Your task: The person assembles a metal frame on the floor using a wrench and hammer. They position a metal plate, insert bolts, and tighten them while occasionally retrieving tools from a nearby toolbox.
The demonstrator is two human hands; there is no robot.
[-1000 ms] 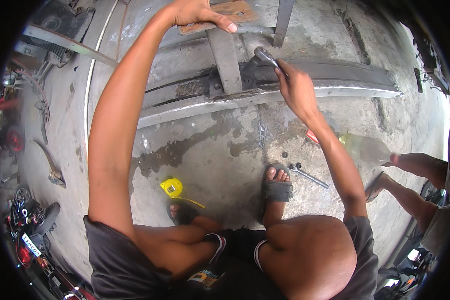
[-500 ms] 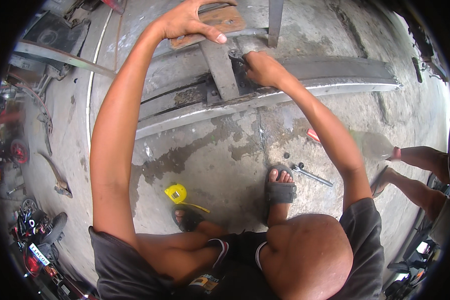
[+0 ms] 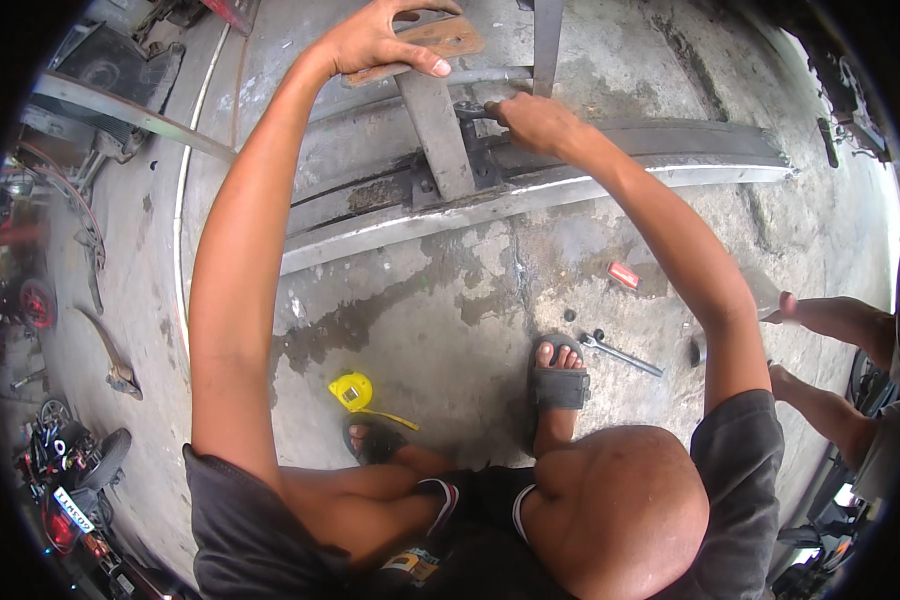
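Observation:
My left hand (image 3: 380, 42) rests at the brown flat plate (image 3: 445, 38) on top of a short grey metal post (image 3: 432, 130). Its thumb and fingers are spread apart, and its upper fingers run close to the picture's top edge. Just right of the post, my right hand (image 3: 540, 122) is closed round a wrench, most of which my fingers hide. The wrench's dark metal end (image 3: 473, 111) reaches toward the post's side. Below it, the post's bolted bracket (image 3: 485, 165) sits on a long grey metal beam (image 3: 660, 172) lying on the floor.
A yellow tape measure (image 3: 351, 390) lies near my left foot. Another wrench (image 3: 622, 355) and a red-and-white object (image 3: 624, 275) lie to the right. Beyond stands another person's leg (image 3: 825, 410). A motorcycle (image 3: 80, 480) is at lower left; an upright metal bar (image 3: 547, 45) rises behind the beam.
My right hand has moved slightly up and right, with the wrench swung a little. My left hand has barely shifted. At right, the bottle near the other person has moved away rightward.

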